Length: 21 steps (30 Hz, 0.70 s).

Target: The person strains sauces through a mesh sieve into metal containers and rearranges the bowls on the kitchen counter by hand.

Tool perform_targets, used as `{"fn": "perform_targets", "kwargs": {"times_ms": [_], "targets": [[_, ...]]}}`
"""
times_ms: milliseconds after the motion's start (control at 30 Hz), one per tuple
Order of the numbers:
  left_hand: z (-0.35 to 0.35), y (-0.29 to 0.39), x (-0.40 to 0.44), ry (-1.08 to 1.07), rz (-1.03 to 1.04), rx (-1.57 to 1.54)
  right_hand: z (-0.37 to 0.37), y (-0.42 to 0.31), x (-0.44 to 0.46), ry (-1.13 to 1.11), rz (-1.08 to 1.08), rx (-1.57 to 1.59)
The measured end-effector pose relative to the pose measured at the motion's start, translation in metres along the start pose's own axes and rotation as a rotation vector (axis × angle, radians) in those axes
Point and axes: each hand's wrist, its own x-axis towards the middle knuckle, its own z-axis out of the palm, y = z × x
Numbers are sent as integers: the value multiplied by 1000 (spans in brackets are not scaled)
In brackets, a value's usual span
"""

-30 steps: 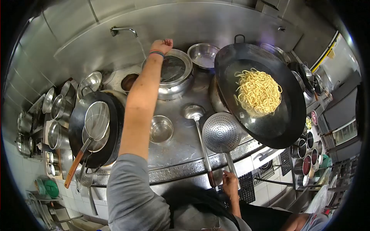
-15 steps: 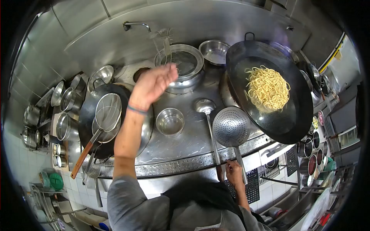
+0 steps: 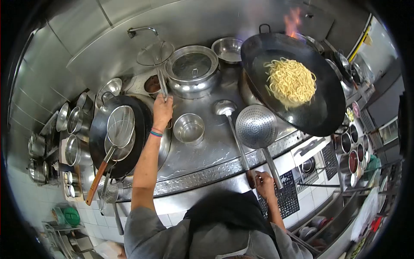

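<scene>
Yellow noodles (image 3: 292, 82) lie in the wok (image 3: 322, 111), seemingly mid-cooking, our left hand (image 3: 162, 113) grips a strainer (image 3: 161, 77), and whether our right hand (image 3: 265, 184) holds anything, we cannot tell.

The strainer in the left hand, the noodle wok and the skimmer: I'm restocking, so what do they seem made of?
Strainer: probably polished steel, from its silvery gleam. Wok: likely iron or carbon steel, black with dull sheen. Skimmer: apparently stainless steel, smooth grey, punched with holes.
</scene>
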Motion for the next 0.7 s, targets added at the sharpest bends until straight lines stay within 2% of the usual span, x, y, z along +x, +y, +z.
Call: {"fn": "perform_targets", "kwargs": {"times_ms": [67,100,133,200,300,400,433,533,600,633,700], "targets": [[17,-42,3,183,322,240,1,0,-9,10,13,-15],[23,-58,-1,66,189,253,5,3,-15,19,58,2],[37,-98,-1,53,244,249,6,2,-19,27,53,18],[17,-55,-15,-414,-325,-14,5,-1,-26,46,45,43],[12,-6,-42,-111,-179,-108,0,-1,-31,77,45,43],[25,-30,-39,-47,-271,-251,-10,-12,-38,90,118,45],[27,-38,-37,-131,-391,-250,-12,-12,-40,93,140,55],[13,-27,-57,-166,-445,-373,-19,-12,-48,114,130,27],[9,-38,-60,-18,-222,-239,-27,-12,-63,166,150,-17],[1,-10,-70,6,-301,-301,-20,4,-72,210,130,-55],[-3,3,-82,-70,-83,-488,-24,4,-91,197,200,-72]]}}
